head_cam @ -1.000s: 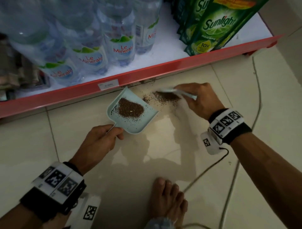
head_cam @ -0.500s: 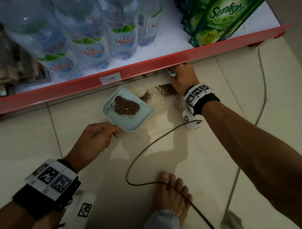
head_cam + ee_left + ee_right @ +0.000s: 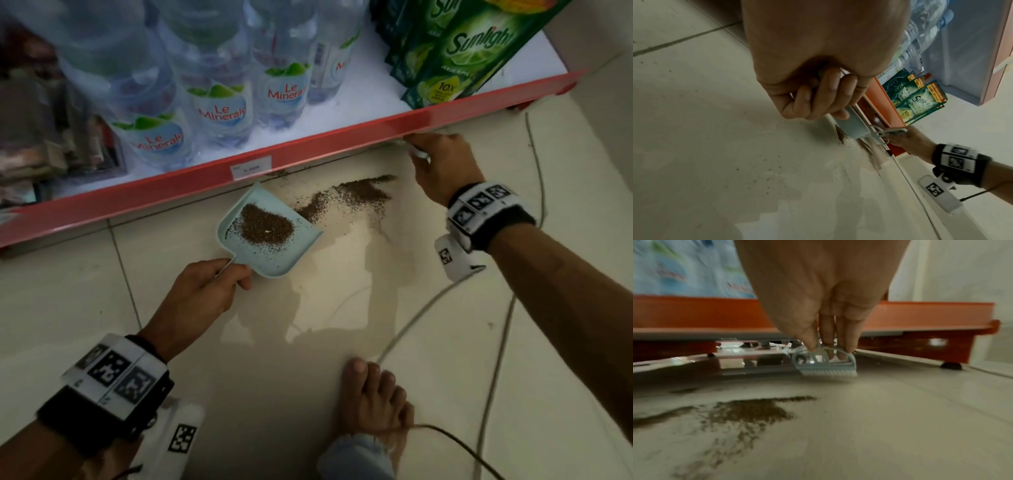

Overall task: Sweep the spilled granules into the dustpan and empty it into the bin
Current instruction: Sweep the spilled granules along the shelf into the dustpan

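A pale blue dustpan (image 3: 274, 253) lies flat on the tiled floor with a heap of brown granules (image 3: 265, 226) in it. My left hand (image 3: 205, 294) grips its short handle at the near left corner; the dustpan's (image 3: 853, 128) underside shows past my curled fingers (image 3: 830, 91). More spilled granules (image 3: 349, 197) lie on the floor just right of the pan's open edge. My right hand (image 3: 442, 164) holds a small blue brush (image 3: 825, 365) with white bristles, its bristles on the floor right at the gap under the red shelf, beyond the granules (image 3: 748, 412).
The red shelf edge (image 3: 308, 150) runs across the back with water bottles (image 3: 219, 109) and green Sunlight pouches (image 3: 459, 54) on it. My bare foot (image 3: 373, 401) stands at the front. Thin cables (image 3: 428, 308) trail from my right wrist over the floor.
My right hand with the brush went from the granule pile back to the shelf's edge, and now sits a little further right. The dustpan and left hand have stayed put.
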